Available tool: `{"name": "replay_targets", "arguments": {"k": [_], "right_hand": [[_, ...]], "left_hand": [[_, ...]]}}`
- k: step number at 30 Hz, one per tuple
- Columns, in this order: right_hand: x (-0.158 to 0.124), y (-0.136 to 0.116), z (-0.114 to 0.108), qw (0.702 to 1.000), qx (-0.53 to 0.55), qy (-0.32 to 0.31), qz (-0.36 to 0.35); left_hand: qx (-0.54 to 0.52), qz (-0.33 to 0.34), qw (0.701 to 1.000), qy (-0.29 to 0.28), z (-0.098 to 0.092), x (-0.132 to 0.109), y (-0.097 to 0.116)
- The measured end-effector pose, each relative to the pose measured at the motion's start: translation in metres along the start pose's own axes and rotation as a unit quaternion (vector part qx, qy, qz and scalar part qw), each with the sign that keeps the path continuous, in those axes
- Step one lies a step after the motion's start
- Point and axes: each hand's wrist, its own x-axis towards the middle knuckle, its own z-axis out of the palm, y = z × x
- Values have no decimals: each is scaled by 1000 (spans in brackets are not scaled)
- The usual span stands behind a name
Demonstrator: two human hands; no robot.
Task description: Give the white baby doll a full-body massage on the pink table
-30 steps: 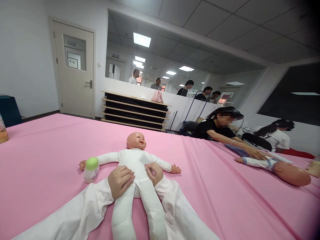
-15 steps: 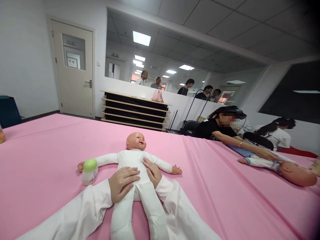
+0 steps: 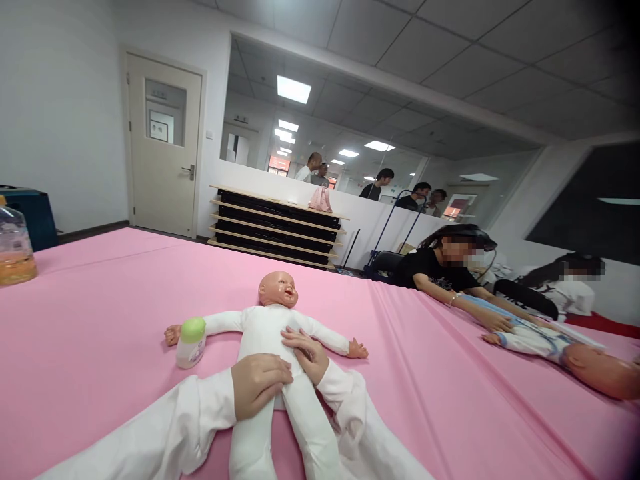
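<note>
Left hand: the left hand (image 3: 260, 385), in a white sleeve, lies palm down on the lower belly of the baby doll (image 3: 277, 360), fingers curled loosely over the cloth body; nothing is clasped.
Right hand: the right hand (image 3: 306, 349) rests flat just beside it on the doll's midriff, fingers spread toward the chest, not closed around anything.
Doll: dressed in white, it lies face up on the pink table cover (image 3: 100, 307), arms stretched out to either side, head pointing away from the hands and legs running back between the two sleeves.
Beside the hands: a small white bottle with a green cap (image 3: 191, 343) stands upright to the left of the left hand, touching or just in front of the doll's outstretched arm.
Farther right: a co-worker's hand (image 3: 495, 322) presses on a second doll (image 3: 565, 350) lying on the same cover, well apart.
Far left: a clear bottle of amber liquid (image 3: 15, 250) stands at the table's edge.
</note>
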Motion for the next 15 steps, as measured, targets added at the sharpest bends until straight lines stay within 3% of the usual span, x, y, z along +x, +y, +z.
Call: {"name": "replay_targets", "arguments": {"k": [6,10,12,15], "right_hand": [[27,-17,-9,995,17,-88,-48],[54,-18,-10,989,27,-139,-48],[64,-11,-6,994,31,-101,-34],[69,2,2,997,68,3,-21]], "left_hand": [[-34,-28,994,-97,5,6,3],[6,-65,992,-105,6,6,-3],[35,-98,990,-93,7,4,-6],[59,-146,987,-43,10,0,-8]]}}
